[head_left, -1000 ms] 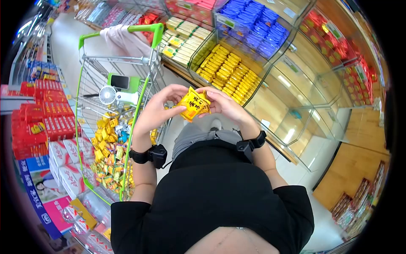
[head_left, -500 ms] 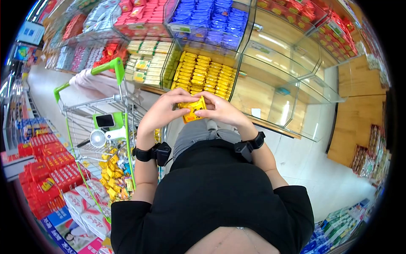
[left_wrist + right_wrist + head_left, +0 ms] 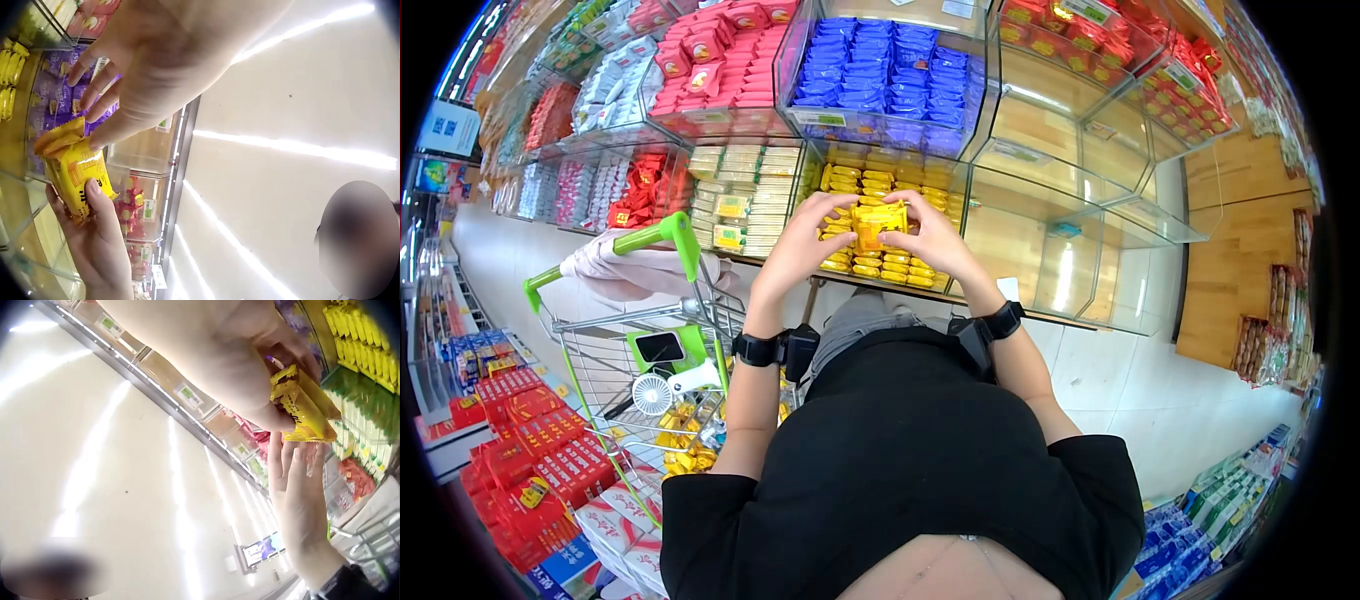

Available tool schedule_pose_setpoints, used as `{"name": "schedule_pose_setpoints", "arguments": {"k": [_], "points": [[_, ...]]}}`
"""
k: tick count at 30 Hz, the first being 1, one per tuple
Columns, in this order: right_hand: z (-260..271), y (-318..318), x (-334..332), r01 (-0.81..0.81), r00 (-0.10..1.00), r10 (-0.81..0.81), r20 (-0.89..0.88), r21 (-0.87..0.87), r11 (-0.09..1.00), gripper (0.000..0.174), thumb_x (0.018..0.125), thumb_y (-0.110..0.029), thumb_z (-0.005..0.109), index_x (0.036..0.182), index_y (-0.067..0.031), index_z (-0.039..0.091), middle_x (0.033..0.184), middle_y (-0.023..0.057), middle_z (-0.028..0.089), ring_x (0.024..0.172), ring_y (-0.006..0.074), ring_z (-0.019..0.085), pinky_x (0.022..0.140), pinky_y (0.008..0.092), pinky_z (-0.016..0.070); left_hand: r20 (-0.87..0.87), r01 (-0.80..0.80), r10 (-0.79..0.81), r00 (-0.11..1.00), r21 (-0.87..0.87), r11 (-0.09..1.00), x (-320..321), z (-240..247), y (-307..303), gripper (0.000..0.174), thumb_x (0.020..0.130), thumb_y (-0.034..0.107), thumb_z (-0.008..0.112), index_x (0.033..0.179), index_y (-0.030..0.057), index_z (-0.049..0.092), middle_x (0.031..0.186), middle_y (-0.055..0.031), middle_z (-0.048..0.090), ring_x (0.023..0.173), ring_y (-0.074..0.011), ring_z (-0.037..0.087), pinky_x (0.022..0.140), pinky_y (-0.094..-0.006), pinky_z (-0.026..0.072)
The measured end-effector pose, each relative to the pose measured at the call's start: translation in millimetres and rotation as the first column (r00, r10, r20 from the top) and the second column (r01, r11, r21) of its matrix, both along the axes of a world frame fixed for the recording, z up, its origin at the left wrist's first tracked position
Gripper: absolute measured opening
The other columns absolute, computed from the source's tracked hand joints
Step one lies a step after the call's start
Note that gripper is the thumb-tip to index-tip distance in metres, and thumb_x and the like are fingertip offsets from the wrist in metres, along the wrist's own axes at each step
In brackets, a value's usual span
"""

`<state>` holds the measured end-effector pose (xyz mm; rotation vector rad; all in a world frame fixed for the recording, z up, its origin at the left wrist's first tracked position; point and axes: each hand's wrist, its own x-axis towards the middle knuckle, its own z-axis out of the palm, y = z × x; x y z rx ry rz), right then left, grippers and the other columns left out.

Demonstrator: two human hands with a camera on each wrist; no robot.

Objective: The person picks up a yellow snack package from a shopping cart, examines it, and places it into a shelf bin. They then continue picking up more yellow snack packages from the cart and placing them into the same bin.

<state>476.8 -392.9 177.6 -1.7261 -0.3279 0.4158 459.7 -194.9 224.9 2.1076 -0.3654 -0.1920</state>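
Left wrist view: right hand is pinching a yellow snack packet, black characters partly showing; left hand is holding its fingers apart.

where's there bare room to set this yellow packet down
The display bin right of the stacked yellow packets looks bare, save a small blue item; so does the floor between that bin and the right arm. Crowded: those stacks, the blue-violet packets and the shopping cart.

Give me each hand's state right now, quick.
Left hand: open beside the yellow packet; whether it touches cannot be told.
Right hand: closed, holding the yellow packet between thumb and fingers.
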Motion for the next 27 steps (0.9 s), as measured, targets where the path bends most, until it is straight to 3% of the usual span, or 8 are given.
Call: {"name": "schedule_pose_setpoints", "arguments": {"k": [2,4,6,14,16,17,20,27], "points": [[-21,-3,11,0.032,0.999,-0.031,0.029,-0.04,0.999,0.044,0.069,-0.013,0.065,0.106,-0.0053,0.043,0.086,0.0052,0.054,0.079,0.0094,0.05,0.066,0.0229,0.0397,-0.053,-0.025,0.024,0.998,-0.019,1.0,9,-17,4,0.04,0.071,0.004,0.059,0.11,0.0072,0.049,0.096,-0.0058,0.051,0.084,-0.0144,0.049,0.072,-0.0244,0.0409],[-37,-5,19,0.08,0.995,-0.086,-0.049,-0.122,0.989,0.052,0.062,-0.029,0.069,0.103,-0.0058,0.047,0.093,0.0158,0.054,0.089,0.0245,0.052,0.074,0.0322,0.0405,-0.107,-0.048,0.044,0.993,-0.037,0.998,16,-35,7,0.039,0.072,0.004,0.059,0.11,0.0071,0.049,0.095,-0.0057,0.052,0.082,-0.0136,0.05,0.07,-0.0238,0.0416],[-66,-7,25,0.103,0.991,-0.115,-0.068,-0.162,0.981,0.053,0.061,-0.03,0.07,0.102,-0.0055,0.048,0.093,0.0157,0.054,0.088,0.0242,0.052,0.074,0.0319,0.0405,-0.235,-0.1,0.076,0.969,-0.094,0.991,22,-57,8,0.037,0.072,0.004,0.058,0.108,0.005,0.049,0.088,-0.0055,0.055,0.075,-0.012,0.052,0.067,-0.0236,0.0427],[-120,-2,24,0.095,0.958,-0.17,-0.231,-0.305,0.948,0.058,0.056,-0.03,0.072,0.102,-0.0026,0.049,0.091,0.0146,0.054,0.085,0.0236,0.053,0.072,0.0297,0.0411,-0.351,-0.077,0.065,0.934,-0.021,0.997,33,-153,18,0.03,0.07,0.009,0.058,0.099,0.0016,0.054,0.075,-0.0062,0.057,0.066,-0.0136,0.054,0.061,-0.0245,0.0433],[-135,0,21,0.076,0.978,-0.135,-0.162,-0.324,0.943,0.053,0.059,-0.024,0.072,0.102,-0.0036,0.048,0.067,0.0013,0.047,0.06,0.0106,0.042,0.052,0.0252,0.0343,-0.494,-0.075,0.041,0.869,-0.047,0.996,33,-169,19,0.026,0.07,0.011,0.058,0.093,-0.0005,0.055,0.07,-0.0069,0.058,0.062,-0.0143,0.055,0.057,-0.0248,0.0435],[-141,-1,21,0.079,0.977,-0.139,-0.164,-0.326,0.942,0.053,0.059,-0.024,0.072,0.102,-0.0036,0.048,0.067,0.0013,0.047,0.06,0.0106,0.042,0.052,0.0252,0.0343,-0.496,-0.071,0.037,0.868,-0.05,0.996,33,-177,20,0.026,0.07,0.011,0.058,0.093,-0.0005,0.055,0.07,-0.0069,0.058,0.062,-0.0143,0.055,0.057,-0.0248,0.0435],[-158,-3,19,0.024,0.983,-0.1,-0.153,-0.432,0.901,0.054,0.057,-0.024,0.072,0.102,-0.0049,0.048,0.073,0.0058,0.051,0.066,0.0155,0.048,0.058,0.0272,0.0383,-0.723,-0.018,0.06,0.688,0.065,0.998,32,-185,20,0.026,0.073,0.015,0.055,0.096,0.0017,0.054,0.075,-0.0061,0.058,0.064,-0.0126,0.057,0.053,-0.024,0.0452],[-180,0,18,-0.147,0.984,0.069,-0.163,-0.537,0.831,0.054,0.051,-0.019,0.073,0.098,-0.0077,0.049,0.088,0.0168,0.052,0.087,0.0307,0.049,0.076,0.0334,0.0402,-0.796,-0.038,-0.009,0.605,-0.04,0.998,28,-219,25,0.017,0.072,0.016,0.055,0.078,0.0006,0.058,0.067,-0.0077,0.059,0.055,-0.0138,0.058,0.048,-0.024,0.0465]]}}
